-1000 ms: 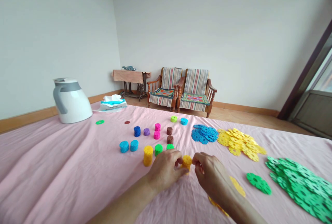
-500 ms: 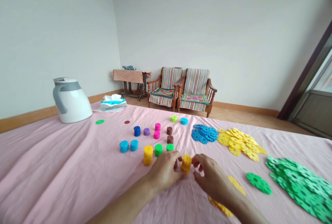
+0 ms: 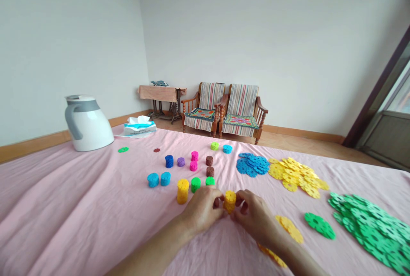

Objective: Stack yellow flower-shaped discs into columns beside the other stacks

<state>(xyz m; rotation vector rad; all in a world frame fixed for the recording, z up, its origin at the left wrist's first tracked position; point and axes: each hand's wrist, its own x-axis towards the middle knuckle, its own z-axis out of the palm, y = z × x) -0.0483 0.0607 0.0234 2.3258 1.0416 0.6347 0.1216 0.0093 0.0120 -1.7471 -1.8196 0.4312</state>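
Note:
A short stack of yellow snowflake discs [image 3: 229, 201] stands on the pink cloth [image 3: 80, 207] near the front middle. My left hand [image 3: 202, 210] pinches it from the left and my right hand [image 3: 254, 218] from the right, fingertips on both sides. A few loose yellow discs [image 3: 288, 227] lie right beside my right wrist. A taller yellow stack [image 3: 183, 190] stands to the left of my hands.
Small stacks in blue, purple, pink, brown, green and cyan stand behind my hands. Piles of loose blue [image 3: 253, 165], yellow [image 3: 296, 173] and green discs [image 3: 368, 225] lie to the right. A white kettle [image 3: 86, 123] and a tissue pack [image 3: 140, 126] sit at the far left.
Both hands have closed in around the yellow stack, the right one sliding left and uncovering the loose yellow discs beside it.

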